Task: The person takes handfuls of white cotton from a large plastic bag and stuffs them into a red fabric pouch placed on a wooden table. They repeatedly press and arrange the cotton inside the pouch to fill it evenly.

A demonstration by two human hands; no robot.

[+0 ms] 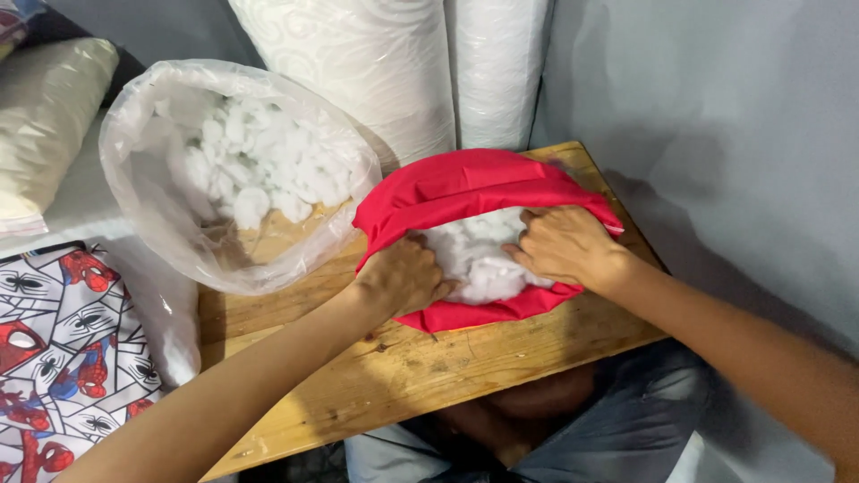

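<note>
Inside the mouth of the red fabric cover (465,192), both sets of fingers are sunk into white stuffing (474,255). The left hand (404,275) is curled into a loose fist, its knuckles up and its fingers bent down against the fluff at the near left edge of the opening. The right hand (564,243) lies flatter, its fingers (528,234) spread and bent over the stuffing and the cover's right rim; whether they pinch any of it cannot be told. The red cover sits on the far right part of the wooden bench (420,367), its opening turned up toward the camera and rimmed with red all round. Just left of it, touching its edge, a large clear plastic bag (161,206) lies open on its side, with more white fluff inside. Behind stand white rolls of padding (394,72). At the lower left lies a comic-print fabric (63,349).
</note>
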